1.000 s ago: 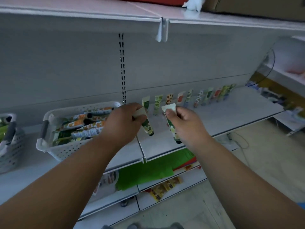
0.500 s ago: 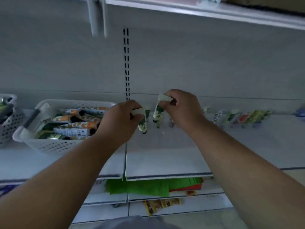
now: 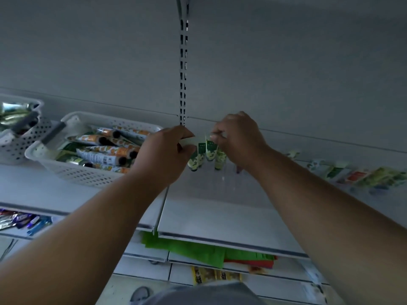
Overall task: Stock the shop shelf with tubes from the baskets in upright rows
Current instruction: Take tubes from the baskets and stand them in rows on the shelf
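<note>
The green-and-white tubes [image 3: 206,154] stand caps down at the back of the shelf [image 3: 220,216], close against the rear panel [image 3: 286,84], in a tight cluster of about 4 between the two hands; blur makes an exact count uncertain. The left hand [image 3: 164,154] pinches the flat crimped end of the leftmost tube [image 3: 193,160], fingers curled around it, and that tube leans slightly. The right hand [image 3: 236,142] pinches the top of a tube [image 3: 210,150] in the cluster, fingertips closed on its crimp. These look like light, soft-walled plastic tubes: the body likely gives under a squeeze, while the crimp is stiff and flat, so that end is the sensible place to grip. Standing on a small cap, each tube is probably tippy and may knock over its neighbours, so a gentle release seems wise. To the left, a white perforated basket [image 3: 72,172] holds more tubes [image 3: 105,154] lying flat, many orange-patterned with dark caps, and a second basket [image 3: 15,142] sits beyond it. To the right, a blurred row of upright tubes [image 3: 356,175] runs along the back of the shelf. Lower shelves show green sheets [image 3: 198,249] and yellow packets [image 3: 211,276].
</note>
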The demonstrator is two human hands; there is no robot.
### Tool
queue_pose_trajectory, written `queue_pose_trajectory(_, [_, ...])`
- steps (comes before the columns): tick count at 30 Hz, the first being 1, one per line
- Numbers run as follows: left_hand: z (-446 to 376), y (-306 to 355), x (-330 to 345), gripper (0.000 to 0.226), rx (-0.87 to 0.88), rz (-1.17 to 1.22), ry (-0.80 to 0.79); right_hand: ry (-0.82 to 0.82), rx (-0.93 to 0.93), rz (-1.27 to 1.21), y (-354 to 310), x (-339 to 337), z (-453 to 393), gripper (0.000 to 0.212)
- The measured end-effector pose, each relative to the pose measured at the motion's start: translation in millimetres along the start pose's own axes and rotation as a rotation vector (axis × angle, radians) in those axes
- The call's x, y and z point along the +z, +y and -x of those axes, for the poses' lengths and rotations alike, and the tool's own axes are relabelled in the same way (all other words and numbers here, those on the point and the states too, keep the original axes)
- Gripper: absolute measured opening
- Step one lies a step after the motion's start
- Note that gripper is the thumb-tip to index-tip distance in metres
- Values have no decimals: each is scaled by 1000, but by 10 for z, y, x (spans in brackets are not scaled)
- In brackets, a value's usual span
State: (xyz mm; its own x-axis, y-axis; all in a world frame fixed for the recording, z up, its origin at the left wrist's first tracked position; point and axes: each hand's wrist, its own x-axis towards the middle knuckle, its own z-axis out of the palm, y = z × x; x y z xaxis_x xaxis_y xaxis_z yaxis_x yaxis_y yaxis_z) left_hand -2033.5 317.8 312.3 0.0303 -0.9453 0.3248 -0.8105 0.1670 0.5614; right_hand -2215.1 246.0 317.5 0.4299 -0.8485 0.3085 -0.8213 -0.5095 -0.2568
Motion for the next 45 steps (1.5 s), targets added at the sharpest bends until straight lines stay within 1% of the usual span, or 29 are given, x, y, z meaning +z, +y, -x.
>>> queue_pose_trajectory(3, [-54,-1,45,13,8,-12,-11,-18,3,88,-13,12,6,14])
queue_pose_trajectory(6, [-115,7,113,13,44,-5,-43,-18,25,112,-26,6,28,14])
queue_pose_trajectory(10, [-148,-1,196,16,70,-4,-43,88,48,13,-41,-76,134,17])
queue_pose_trajectory(13, [-195,16,223,20,98,-28,-54,107,47,-66,-63,-160,253,19])
queue_pose_trajectory(17, [-256,-6,266,21,96,-59,-112,154,55,-103,-73,-240,396,18])
queue_pose_trajectory(20, [-242,-56,341,24,91,-123,-201,207,60,-132,-86,-307,478,15])
queue_pose_trajectory(22, [-219,-49,376,28,73,-135,-218,236,59,-156,-105,-362,512,14])
queue_pose_trajectory(25, [-183,-34,378,30,88,-128,-174,252,55,-189,-145,-423,535,14])
queue_pose_trajectory(28, [-65,-37,300,31,122,-143,-41,260,35,-221,-222,-443,533,15])
queue_pose_trajectory(30, [80,-48,205,30,139,-165,21,242,7,-251,-321,-428,511,17])
queue_pose_trajectory(33, [356,-160,-13,27,91,-191,87,210,-65,-299,-569,-345,414,18])
queue_pose_trajectory(36, [657,-398,-339,24,11,-206,116,191,-152,-352,-980,-218,259,18])
queue_pose_trajectory(41, [1137,-962,-1023,23,-140,-239,177,109,-261,-463,-1982,-3,15,20])
queue_pose_trajectory(45, [1443,-1589,-1590,24,-218,-262,221,25,-307,-526,-2833,214,-134,21])
